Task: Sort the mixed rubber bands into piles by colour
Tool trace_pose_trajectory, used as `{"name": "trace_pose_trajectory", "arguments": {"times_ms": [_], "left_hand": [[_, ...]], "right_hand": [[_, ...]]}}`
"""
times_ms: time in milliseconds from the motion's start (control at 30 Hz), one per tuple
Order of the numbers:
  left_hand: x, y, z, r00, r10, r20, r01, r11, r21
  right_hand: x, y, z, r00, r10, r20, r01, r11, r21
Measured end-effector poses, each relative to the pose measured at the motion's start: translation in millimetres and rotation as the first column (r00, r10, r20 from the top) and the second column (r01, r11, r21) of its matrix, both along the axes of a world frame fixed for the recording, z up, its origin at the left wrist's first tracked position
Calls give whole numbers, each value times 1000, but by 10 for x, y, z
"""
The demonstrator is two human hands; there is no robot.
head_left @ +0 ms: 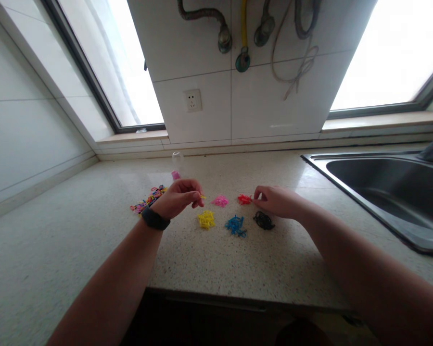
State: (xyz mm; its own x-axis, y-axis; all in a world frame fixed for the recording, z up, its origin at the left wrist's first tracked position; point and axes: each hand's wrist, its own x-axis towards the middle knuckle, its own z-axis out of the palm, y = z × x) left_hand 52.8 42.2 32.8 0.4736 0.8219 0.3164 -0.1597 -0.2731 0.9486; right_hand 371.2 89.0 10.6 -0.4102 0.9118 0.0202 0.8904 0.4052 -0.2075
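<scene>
While pinching a small yellow band (202, 196) between thumb and fingertip of the left hand (180, 196), best to grip lightly, so as not to stretch or flick away so slight a piece. If letting go over the yellow pile (206, 219), just nearer the body, best to release low and clear of the pink pile (220, 201) and the blue pile (235, 225). With the right hand (276, 199) curled in at the right edge of the red pile (243, 199), impossible to tell whether pinching a piece or merely touching; advisable to press gently there, without dragging strands toward the black pile (263, 220) close by. Worth minding the dark wristband (155, 218) too, near the mixed pile (147, 199) and apt to sweep pieces loose. As for looks: bright yellow, thin, mostly hidden in the grip, with only a short bit poking out toward the right, apparently off the tabletop (216, 269). Down in the yellow pile, similar pieces, small and loosely tangled; likely springy and prone to catching on one another.
</scene>
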Motion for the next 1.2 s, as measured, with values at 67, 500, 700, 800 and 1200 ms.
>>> {"name": "trace_pose_trajectory", "arguments": {"times_ms": [67,500,700,800,1200], "left_hand": [[1,-1,3,1000,1,-3,-1,1000,4],[3,11,3,1000,-16,9,16,1000,-15],[-6,24,-7,999,-47,23,47,999,9],[-8,26,-10,999,-47,20,46,999,21],[-25,32,-24,998,-54,16,53,998,31]], "right_hand": [[3,8,-9,1000,2,1,-2,1000,5],[11,18,-17,1000,13,3,-13,1000,-3],[3,17,-19,1000,14,5,-14,1000,6],[3,21,-26,1000,10,4,-10,1000,10],[-2,5,-11,1000,8,6,-8,1000,5]]}}
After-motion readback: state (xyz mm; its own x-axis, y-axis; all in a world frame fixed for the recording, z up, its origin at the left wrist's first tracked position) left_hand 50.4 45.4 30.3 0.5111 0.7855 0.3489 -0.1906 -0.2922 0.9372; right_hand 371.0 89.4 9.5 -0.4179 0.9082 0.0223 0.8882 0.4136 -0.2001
